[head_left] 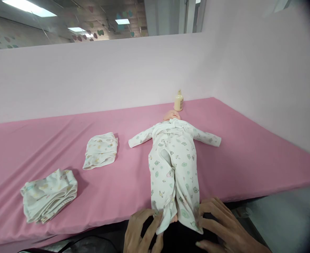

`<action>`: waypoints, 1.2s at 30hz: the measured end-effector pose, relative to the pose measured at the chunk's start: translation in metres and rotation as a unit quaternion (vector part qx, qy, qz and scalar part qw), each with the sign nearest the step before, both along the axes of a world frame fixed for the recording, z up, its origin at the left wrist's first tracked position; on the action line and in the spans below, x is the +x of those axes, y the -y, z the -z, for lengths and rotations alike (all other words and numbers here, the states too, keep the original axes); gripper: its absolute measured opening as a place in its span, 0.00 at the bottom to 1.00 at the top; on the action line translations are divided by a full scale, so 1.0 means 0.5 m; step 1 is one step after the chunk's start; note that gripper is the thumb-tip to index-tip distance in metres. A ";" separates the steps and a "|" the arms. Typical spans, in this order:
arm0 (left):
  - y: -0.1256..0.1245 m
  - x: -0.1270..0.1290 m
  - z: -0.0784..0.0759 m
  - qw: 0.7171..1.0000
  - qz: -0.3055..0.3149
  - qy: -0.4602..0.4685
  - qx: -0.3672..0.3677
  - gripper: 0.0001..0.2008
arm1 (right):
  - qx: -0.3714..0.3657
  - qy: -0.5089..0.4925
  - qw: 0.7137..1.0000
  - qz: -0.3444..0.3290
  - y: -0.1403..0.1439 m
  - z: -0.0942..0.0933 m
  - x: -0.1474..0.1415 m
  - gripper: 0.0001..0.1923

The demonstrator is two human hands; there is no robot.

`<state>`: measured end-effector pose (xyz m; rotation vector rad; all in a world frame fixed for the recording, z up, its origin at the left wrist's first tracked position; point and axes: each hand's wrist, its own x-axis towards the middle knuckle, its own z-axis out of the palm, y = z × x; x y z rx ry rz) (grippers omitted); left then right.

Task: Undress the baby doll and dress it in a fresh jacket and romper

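My left hand (141,230) sits at the bottom centre of the frame, fingers pinched together on the left leg cuff of the sleepsuit (173,165), so that grip is clamped on the fabric. My right hand (223,226) is at the bottom right of centre, fingers spread and pressed flat on the other leg cuff; that grip is apart, resting on the cloth rather than closed round it. A bit of pink foot (173,219) pokes out between the two cuffs (small, hard to tell more).

The sleepsuit is white with small green and yellow prints and is on a baby doll (172,115) lying on its back in the centre of the frame, head toward the upper centre, legs toward me, sleeves spread out left and right. Leg ends hang just over the near edge of the pink table (249,140).

Just beyond the doll's head, upper centre, a small cream bottle (178,101) stands upright near the pale wall (118,77). Left of centre, well apart from the doll, a folded patterned garment (100,150) lies flat. Further toward the lower left, a thicker folded cloth pile (49,195) sits near the table's near edge. The wall also runs down the right side of the frame.
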<state>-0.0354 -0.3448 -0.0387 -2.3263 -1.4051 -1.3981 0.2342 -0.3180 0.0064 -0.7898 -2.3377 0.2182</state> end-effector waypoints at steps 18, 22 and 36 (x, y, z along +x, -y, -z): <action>-0.501 0.022 -0.201 0.973 0.041 0.012 -0.228 0.14 | -0.118 -0.046 0.977 0.172 -0.478 -0.115 -0.067 0.16; -0.549 0.017 -0.187 0.962 0.057 0.040 -0.263 0.14 | -0.170 -0.008 0.975 0.142 -0.514 -0.138 -0.088 0.15; -0.516 -0.066 -0.152 0.862 0.185 0.164 -0.441 0.12 | -0.061 0.017 0.981 0.183 -0.564 -0.133 -0.057 0.13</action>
